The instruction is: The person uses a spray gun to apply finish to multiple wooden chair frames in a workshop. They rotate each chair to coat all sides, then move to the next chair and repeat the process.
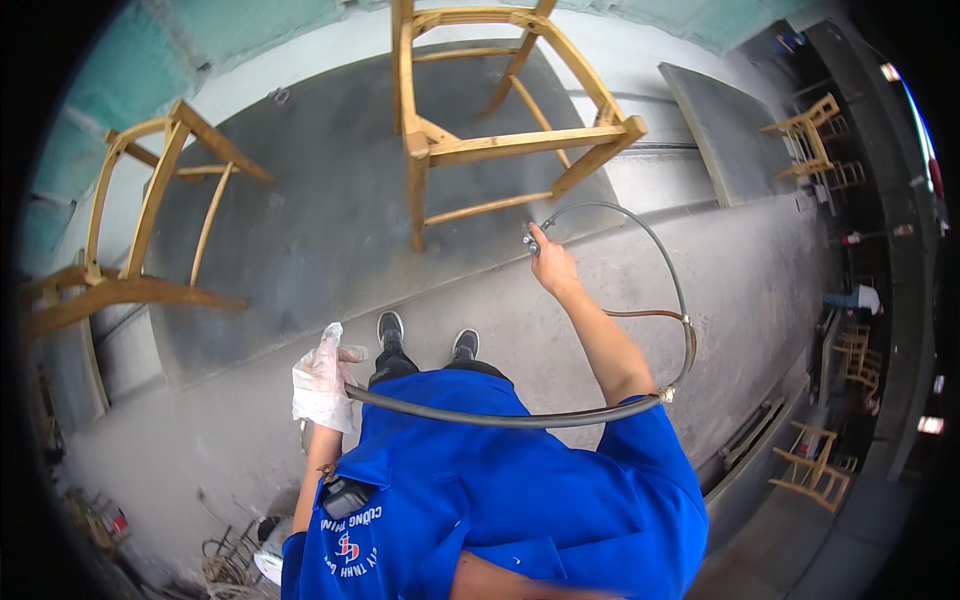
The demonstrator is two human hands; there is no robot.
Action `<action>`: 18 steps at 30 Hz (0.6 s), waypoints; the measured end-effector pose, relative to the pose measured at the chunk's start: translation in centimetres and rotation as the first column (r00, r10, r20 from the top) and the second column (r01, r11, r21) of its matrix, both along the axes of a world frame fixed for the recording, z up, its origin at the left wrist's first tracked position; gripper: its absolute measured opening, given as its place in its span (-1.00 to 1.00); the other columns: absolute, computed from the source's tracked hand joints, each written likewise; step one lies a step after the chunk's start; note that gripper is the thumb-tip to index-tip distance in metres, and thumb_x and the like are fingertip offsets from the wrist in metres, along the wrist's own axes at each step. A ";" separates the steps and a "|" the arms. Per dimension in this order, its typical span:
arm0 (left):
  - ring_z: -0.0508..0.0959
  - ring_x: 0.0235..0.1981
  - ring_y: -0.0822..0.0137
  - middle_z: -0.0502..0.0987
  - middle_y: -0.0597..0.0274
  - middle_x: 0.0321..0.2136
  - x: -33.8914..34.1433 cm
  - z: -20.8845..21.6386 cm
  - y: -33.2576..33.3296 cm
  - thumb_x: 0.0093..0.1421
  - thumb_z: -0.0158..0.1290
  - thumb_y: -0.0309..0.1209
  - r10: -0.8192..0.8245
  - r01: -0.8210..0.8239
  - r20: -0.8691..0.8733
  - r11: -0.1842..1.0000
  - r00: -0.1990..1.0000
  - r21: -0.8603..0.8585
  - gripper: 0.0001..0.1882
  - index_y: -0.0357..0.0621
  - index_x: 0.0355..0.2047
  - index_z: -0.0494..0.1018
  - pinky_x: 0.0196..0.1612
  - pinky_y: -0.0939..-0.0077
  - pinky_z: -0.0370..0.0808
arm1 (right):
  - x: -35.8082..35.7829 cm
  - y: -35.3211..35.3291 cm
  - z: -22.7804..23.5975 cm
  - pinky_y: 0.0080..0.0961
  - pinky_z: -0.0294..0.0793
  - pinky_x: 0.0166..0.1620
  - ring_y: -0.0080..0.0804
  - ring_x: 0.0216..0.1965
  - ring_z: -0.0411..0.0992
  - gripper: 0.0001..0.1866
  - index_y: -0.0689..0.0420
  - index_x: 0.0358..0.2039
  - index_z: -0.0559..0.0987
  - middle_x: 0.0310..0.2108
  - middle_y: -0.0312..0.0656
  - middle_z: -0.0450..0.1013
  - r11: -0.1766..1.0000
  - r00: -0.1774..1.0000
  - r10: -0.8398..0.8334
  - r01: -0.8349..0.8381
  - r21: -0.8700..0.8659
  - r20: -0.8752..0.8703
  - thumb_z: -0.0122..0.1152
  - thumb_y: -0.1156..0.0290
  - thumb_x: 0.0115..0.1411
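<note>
My right hand (554, 264) is closed round a small metal spray gun (532, 240), held just off the near right of an unfinished wooden chair frame (530, 146). A faint pale mist shows near the gun's nozzle. From the gun a thin grey hose (655, 240) and a brown one (645, 314) loop out to the right and join a thicker dark hose (500, 419), which crosses in front of my body. My left hand (322, 385), in a thin whitish stained glove, grips that thick hose at its left end in view; some of its fingers stick out.
The chair frame stands on a wide dark board (290, 240) on the grey floor. A second wooden chair frame (150, 200) is tilted at the left. More chairs (812, 465) and another dark board (735, 135) are at right. Cords lie at lower left.
</note>
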State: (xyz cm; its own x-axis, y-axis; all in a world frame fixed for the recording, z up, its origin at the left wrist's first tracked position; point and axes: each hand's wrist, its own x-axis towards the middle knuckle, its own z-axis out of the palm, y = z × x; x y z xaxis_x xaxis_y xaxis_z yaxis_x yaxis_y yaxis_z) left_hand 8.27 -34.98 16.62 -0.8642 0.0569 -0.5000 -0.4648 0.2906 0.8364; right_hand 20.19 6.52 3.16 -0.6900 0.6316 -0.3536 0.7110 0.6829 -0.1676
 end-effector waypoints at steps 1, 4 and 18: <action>0.34 -0.80 0.49 0.45 0.24 -0.82 0.3 0.2 -0.4 0.29 0.18 0.01 0.003 -0.002 0.009 0.999 1.000 -0.035 -0.40 -0.33 -0.63 0.61 -0.65 0.53 0.28 | 0.2 -0.1 -1.2 0.04 0.57 -0.02 0.14 -0.10 0.57 -0.27 -0.30 0.43 0.21 -0.10 0.16 0.57 1.000 1.000 0.006 -0.006 -0.028 0.015 0.19 0.33 0.26; 0.32 -0.79 0.50 0.39 0.30 -0.85 0.8 0.6 -0.7 0.28 0.20 0.01 0.020 -0.021 -0.015 0.997 1.000 -0.072 -0.42 -0.30 -0.64 0.61 -0.66 0.53 0.25 | 0.9 -0.5 -3.5 0.02 0.55 0.00 0.16 -0.06 0.56 -0.34 -0.23 0.41 0.27 -0.04 0.16 0.56 0.994 0.999 -0.013 0.009 -0.113 -0.036 0.18 0.28 0.30; 0.40 -0.72 0.50 0.66 0.10 -0.59 -0.1 1.7 2.4 0.31 0.16 -0.07 -0.128 0.128 0.005 0.991 0.992 0.041 -0.48 -0.21 -0.66 0.58 -0.60 0.56 0.31 | 0.5 2.0 2.9 -0.40 0.49 -0.35 -0.44 -0.51 0.48 -0.60 0.18 -0.09 0.64 -0.50 -0.20 0.54 0.800 0.653 -0.571 0.308 -0.515 -0.497 0.28 0.08 0.33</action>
State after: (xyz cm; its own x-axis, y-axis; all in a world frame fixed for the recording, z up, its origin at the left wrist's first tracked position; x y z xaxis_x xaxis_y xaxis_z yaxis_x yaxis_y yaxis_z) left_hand 8.12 -32.57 18.34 -0.8445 0.1872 -0.5018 -0.4326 0.3140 0.8451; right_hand 20.65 8.50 6.06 -0.5010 0.8345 -0.2293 0.5583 0.1091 -0.8224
